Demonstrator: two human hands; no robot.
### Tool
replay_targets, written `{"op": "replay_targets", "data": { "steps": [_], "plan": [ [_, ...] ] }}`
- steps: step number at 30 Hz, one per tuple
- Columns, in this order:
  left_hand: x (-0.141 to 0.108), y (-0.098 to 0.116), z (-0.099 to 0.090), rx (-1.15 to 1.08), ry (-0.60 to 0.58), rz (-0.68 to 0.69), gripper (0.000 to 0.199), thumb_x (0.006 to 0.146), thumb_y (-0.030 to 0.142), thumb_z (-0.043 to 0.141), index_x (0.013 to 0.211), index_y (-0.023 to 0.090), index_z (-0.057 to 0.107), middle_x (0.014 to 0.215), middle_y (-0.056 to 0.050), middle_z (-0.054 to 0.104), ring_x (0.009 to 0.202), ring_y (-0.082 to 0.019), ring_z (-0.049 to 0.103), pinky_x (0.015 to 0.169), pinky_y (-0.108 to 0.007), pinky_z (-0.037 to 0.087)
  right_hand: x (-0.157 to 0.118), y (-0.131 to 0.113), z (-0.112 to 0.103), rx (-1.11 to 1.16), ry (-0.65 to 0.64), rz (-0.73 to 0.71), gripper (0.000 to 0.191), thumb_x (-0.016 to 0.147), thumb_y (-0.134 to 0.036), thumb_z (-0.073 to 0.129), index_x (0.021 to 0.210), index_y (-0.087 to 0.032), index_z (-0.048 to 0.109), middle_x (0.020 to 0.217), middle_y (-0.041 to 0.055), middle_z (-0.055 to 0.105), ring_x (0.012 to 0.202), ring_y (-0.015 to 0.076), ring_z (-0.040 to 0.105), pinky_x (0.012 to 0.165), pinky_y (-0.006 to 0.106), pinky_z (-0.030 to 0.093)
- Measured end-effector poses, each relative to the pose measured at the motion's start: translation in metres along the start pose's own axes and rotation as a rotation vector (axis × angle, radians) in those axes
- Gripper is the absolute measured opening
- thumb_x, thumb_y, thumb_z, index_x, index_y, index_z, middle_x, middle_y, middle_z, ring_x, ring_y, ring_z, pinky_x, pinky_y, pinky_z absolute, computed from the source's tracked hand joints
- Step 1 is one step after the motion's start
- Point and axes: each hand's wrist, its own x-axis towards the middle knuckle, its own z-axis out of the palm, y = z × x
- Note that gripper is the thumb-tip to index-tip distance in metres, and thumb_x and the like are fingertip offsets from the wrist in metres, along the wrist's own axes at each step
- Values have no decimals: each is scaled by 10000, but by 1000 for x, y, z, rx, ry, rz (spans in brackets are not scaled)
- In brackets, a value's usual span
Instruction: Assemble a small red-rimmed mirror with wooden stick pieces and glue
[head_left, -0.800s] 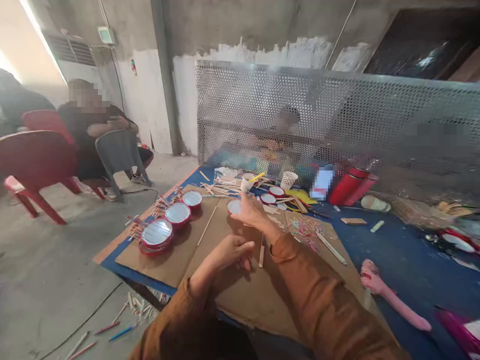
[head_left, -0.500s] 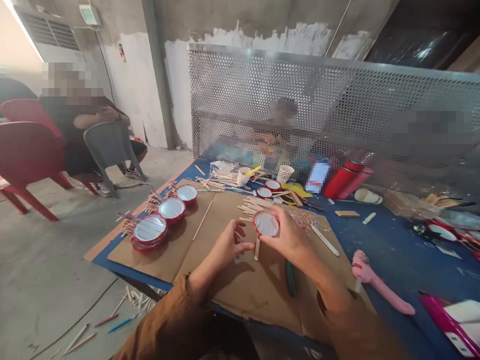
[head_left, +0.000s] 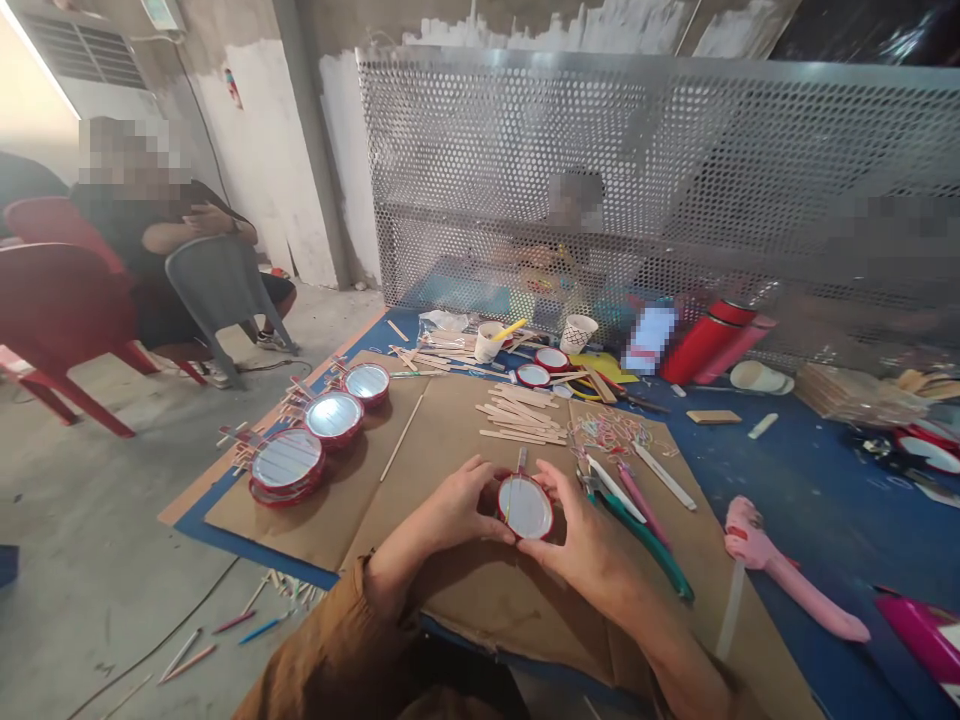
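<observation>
Head view: hands clasp drum rim.

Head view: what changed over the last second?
The right hand lifted the red-rimmed disc off the cardboard and brought it toward the person; the left hand then took hold too, so both grip it. The three red-rimmed discs at left and the craft sticks stayed put.

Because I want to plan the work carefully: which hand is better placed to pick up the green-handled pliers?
Right, probably: the right hand sits just beside the green-handled pliers, while the left hand is on the far side of the red-rimmed disc that both hands hold.
</observation>
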Motion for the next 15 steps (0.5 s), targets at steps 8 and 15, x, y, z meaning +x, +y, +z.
{"op": "replay_targets", "data": {
  "steps": [8, 15],
  "plan": [
    [-1, 10, -7, 12, -95, -23, 718, 571, 354, 840, 1216, 176, 577, 987, -51, 557, 898, -203, 559, 763, -280, 467, -12, 4, 2, -110, 28, -31, 773, 683, -287, 684, 1352, -243, 298, 1214, 75, 591, 1083, 247, 580, 886, 386, 483],
    [1, 12, -11, 77, -153, -79, 723, 566, 350, 844, 1228, 225, 581, 945, -26, 539, 889, -200, 542, 768, -283, 454, -10, 7, 10, -139, 88, -105, 794, 655, -285, 724, 1331, -219, 313, 1135, 83, 611, 1045, 265, 576, 864, 400, 487]
  ]
}}
